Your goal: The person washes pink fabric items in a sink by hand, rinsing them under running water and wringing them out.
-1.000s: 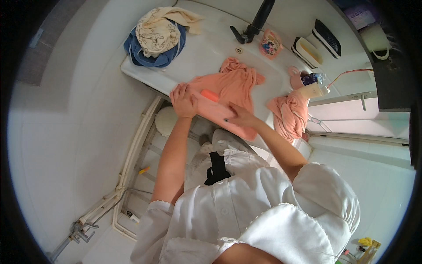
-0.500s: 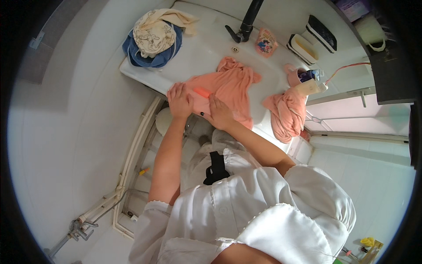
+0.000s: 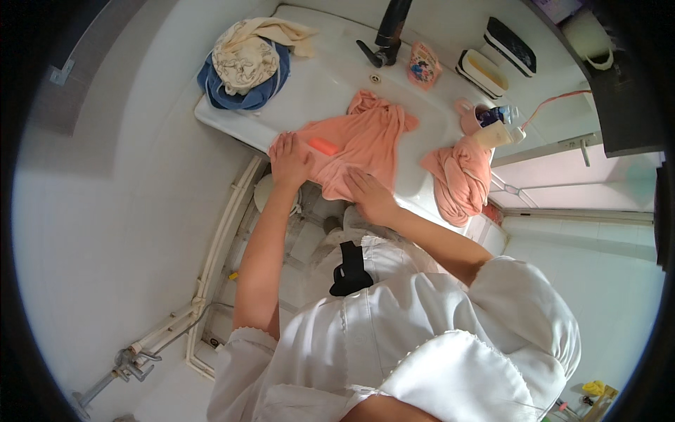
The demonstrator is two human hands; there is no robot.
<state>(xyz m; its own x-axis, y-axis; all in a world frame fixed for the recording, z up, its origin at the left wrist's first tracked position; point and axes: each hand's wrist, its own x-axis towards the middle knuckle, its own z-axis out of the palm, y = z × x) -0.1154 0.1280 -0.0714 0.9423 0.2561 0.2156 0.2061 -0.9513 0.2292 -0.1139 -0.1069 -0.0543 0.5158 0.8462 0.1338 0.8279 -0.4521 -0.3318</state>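
Note:
A wet salmon-pink cloth (image 3: 373, 137) lies spread over the near rim of the white sink (image 3: 323, 67), part of it hanging over the edge. On it rests a small bright orange bar (image 3: 323, 146) that looks like soap. My left hand (image 3: 289, 162) presses on the cloth's left end at the rim, fingers stretched out and apart. Farther right, my right hand (image 3: 374, 198) has its fingers over the cloth's near edge, with the thumb hidden beneath; it appears to grip that edge. The bar lies between the hands, touched by neither.
Blue and cream fabric (image 3: 246, 67) is heaped on the sink's left corner. Behind stand a black faucet (image 3: 385, 42), a printed pouch (image 3: 424, 67) and a soap box (image 3: 483, 74). At right are a pink mug (image 3: 470, 116) with bottles and another bunched pink cloth (image 3: 460, 179).
My right hand has moved away from the orange bar, right and toward me, onto the cloth's near edge. The cloth's near side has shifted and bunched. My left hand stays nearly still.

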